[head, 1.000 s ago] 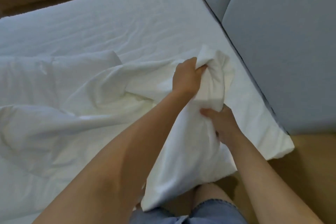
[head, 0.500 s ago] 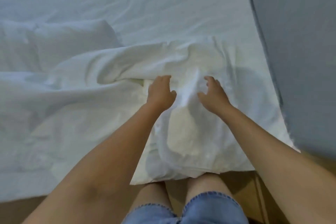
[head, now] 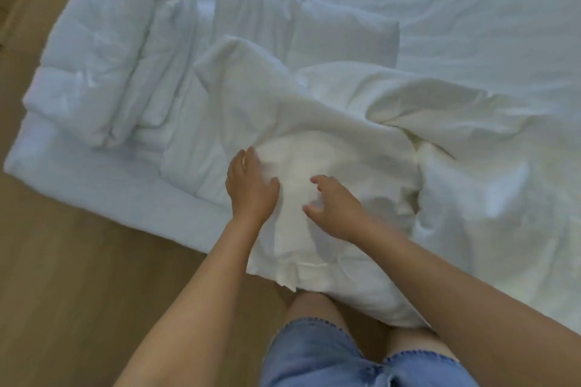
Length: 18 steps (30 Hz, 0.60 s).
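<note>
While blue denim shorts (head: pixel 314 355) are seen nearest, the left hand (head: pixel 251 188) is laid flat, fingers straight, on the crumpled white cotton cover (head: pixel 330 141) at the bed's near edge. The right hand (head: pixel 338 210) is spread loosely over it, gripping nothing. Smoothing is judged barely begun, with deep folds left to be flattened. Beyond, folded white bedding (head: pixel 103 66) is stacked on the white-sheeted bed (head: pixel 471 9).

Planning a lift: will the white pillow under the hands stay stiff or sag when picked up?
Probably sags: the pillow is creased and dented around the left hand and right hand. Likely light for its size, looking soft and puffy. It overhangs the bed edge, so a nudge could slide it off.
</note>
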Each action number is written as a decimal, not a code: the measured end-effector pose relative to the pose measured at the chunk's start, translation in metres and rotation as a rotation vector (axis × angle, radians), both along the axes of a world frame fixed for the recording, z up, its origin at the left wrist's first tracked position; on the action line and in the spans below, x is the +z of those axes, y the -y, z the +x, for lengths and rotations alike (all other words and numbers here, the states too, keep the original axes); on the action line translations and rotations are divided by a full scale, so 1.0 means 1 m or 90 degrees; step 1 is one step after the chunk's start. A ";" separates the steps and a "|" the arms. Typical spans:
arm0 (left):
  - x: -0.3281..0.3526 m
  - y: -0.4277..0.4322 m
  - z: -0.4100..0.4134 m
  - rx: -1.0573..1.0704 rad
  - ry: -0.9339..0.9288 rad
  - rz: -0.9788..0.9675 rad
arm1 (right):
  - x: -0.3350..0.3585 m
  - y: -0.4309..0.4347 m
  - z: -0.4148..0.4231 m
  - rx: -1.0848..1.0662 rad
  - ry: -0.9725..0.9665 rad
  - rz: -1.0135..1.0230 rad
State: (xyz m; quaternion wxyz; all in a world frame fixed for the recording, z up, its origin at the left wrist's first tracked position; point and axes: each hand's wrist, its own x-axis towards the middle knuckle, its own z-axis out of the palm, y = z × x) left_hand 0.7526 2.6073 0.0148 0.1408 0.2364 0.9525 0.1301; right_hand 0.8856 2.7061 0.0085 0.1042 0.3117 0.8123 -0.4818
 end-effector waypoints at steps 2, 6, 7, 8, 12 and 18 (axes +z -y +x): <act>-0.008 0.022 -0.020 0.166 0.088 0.070 | 0.002 0.021 -0.026 0.022 0.001 0.019; -0.027 0.041 -0.045 0.253 0.350 0.206 | 0.005 0.044 -0.065 0.001 0.003 0.047; -0.030 0.043 -0.048 0.230 0.371 0.221 | 0.005 0.049 -0.071 -0.006 0.006 0.040; -0.028 0.043 -0.050 0.211 0.364 0.238 | 0.006 0.051 -0.073 -0.011 0.005 0.030; -0.005 0.040 -0.049 0.167 0.382 0.345 | 0.010 0.065 -0.070 -0.006 0.009 -0.026; 0.030 0.030 -0.026 0.017 0.492 0.438 | 0.017 0.061 -0.071 -0.168 -0.088 -0.014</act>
